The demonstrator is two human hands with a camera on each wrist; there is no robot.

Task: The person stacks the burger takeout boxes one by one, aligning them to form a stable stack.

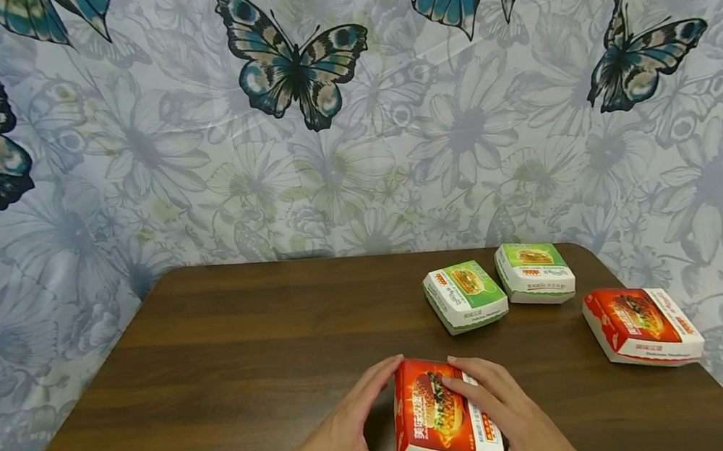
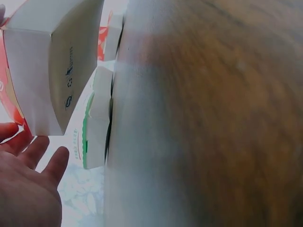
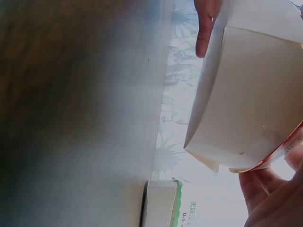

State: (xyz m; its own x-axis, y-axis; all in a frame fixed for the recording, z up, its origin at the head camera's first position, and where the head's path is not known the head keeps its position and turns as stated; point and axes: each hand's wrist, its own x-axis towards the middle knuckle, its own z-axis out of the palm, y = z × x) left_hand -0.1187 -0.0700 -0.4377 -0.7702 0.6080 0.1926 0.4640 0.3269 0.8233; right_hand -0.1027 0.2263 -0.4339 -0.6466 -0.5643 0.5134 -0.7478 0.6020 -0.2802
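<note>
Head view: the held red box (image 1: 441,414) is at the near side of the desk (image 1: 249,352), between the two hands. The left hand (image 1: 348,430) grasps its left side, thumb at the front corner and fingers at the rear corner. The right hand (image 1: 513,414) grasps the right side, with fingers over the top edge and thumb at the front. Risk: uneven pressure from the right fingers may dent the lid or tip the box. Farther back, the near green box (image 1: 467,299) and the far green box (image 1: 536,274) are close together; a forward move at low height may strike the nearer one. The second red box (image 1: 642,329) lies at the right edge of the desk; a sideways knock could push it off.

Left wrist view: the underside of the held red box is visible and clear of the desk. Some left fingers spread away from the carton, so the contact appears light. Risk: if either hand relaxes first, the box may rotate and drop on a corner.

Right wrist view: the right fingers meet the carton near its red edge. A small flap appears to project at the lower corner. Risk: snagging it may loosen the closure; whether it is fastened cannot be determined.
</note>
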